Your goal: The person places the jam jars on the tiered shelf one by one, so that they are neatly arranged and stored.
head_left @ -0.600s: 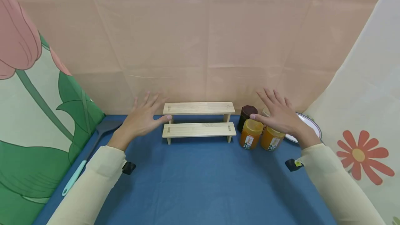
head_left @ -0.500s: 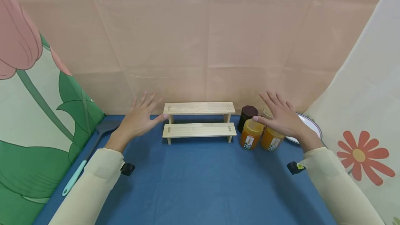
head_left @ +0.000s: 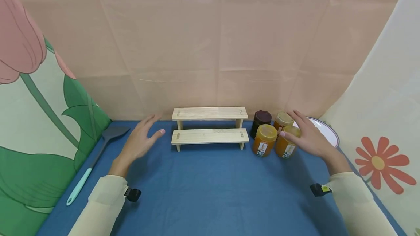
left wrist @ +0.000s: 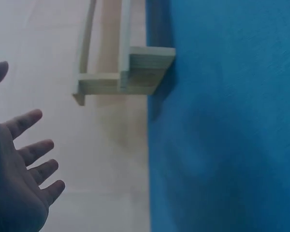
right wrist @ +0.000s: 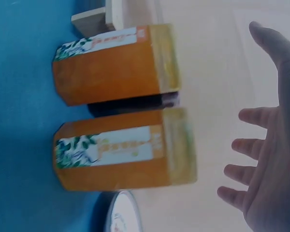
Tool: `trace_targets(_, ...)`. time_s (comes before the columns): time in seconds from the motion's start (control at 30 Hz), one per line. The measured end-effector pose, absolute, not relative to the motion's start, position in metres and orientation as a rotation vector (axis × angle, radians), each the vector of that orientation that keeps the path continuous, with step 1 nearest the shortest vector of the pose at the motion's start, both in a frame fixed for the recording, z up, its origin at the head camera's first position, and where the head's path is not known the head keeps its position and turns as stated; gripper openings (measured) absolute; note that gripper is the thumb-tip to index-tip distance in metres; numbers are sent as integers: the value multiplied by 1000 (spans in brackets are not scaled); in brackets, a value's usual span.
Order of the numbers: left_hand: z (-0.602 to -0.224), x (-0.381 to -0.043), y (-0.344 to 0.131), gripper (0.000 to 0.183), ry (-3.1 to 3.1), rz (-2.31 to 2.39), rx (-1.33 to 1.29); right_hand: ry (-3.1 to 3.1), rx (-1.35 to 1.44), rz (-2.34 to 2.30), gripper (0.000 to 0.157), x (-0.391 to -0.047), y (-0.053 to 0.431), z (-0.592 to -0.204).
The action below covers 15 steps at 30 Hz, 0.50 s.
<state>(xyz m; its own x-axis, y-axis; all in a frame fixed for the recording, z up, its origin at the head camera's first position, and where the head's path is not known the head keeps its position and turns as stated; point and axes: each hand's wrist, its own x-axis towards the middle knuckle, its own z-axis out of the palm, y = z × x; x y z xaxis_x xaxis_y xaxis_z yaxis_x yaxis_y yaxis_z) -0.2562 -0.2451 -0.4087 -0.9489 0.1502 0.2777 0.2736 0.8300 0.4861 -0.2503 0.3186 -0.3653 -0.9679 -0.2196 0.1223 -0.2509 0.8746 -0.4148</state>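
Note:
My left hand [head_left: 137,143], fingers spread and holding nothing, is over the blue cloth to the left of a two-step wooden stand [head_left: 210,136]. In the left wrist view the stand [left wrist: 150,58] lies beyond the fingertips. My right hand [head_left: 310,137], likewise without anything in it, hovers by a cluster of jars at the right. An orange jar with a yellow lid [head_left: 264,141] is at the front, and a second orange jar [head_left: 284,148] sits partly behind my thumb. Behind these are a dark jar [head_left: 260,121] and another yellow-lidded jar [head_left: 283,120].
A white plate with a dark rim [head_left: 328,132] lies behind my right hand. Along the left edge rests a spatula [head_left: 95,157] with a dark blade and mint handle. Fabric walls [head_left: 210,39] enclose the back and both sides of the blue-covered table [head_left: 203,192].
Both hands have drawn back toward me and lowered. The right one has also shifted right, uncovering more of the jars; the left no longer overlaps the stand. The objects stay put.

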Motion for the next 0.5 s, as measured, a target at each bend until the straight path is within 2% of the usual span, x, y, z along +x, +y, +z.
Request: trace_targets(0.5,-462,-257,-223,53,-2630,-1312,-163,-2880,301,972,92,-248,339,-417)
